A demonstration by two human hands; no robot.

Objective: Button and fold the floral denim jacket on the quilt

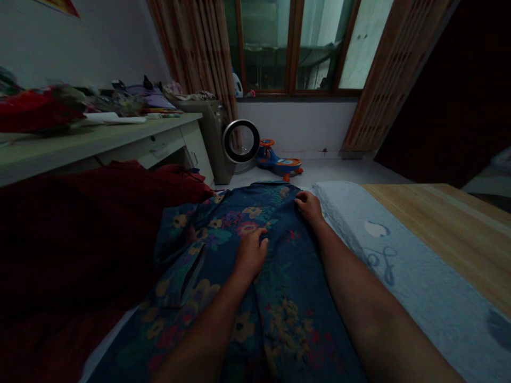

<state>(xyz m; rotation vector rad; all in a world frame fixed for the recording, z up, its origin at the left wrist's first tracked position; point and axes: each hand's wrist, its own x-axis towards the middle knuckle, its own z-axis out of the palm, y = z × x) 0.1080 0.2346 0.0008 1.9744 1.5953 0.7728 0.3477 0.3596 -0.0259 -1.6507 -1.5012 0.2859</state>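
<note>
A dark blue floral garment [223, 255] with a sleeve lies spread out flat in front of me. Over its middle is my left hand [252, 254], its fingers loosely bent and a small gap showing between thumb and forefinger; nothing shows between them. Farther forward, my right hand [310, 206] has its fingers bent together on the garment's upper right edge. The fingertips there are partly hidden, but they seem to pinch the cloth. One sleeve lies folded down on the left side, its cuff opening toward me.
Dark red cloth [80, 239] is heaped at the left. A light blue blanket [371, 255] lies under the garment, over a wooden surface [451, 223]. Beyond are a cluttered desk [159, 127], a washing machine with its round door [241, 141] ajar, and a ride-on toy [279, 161].
</note>
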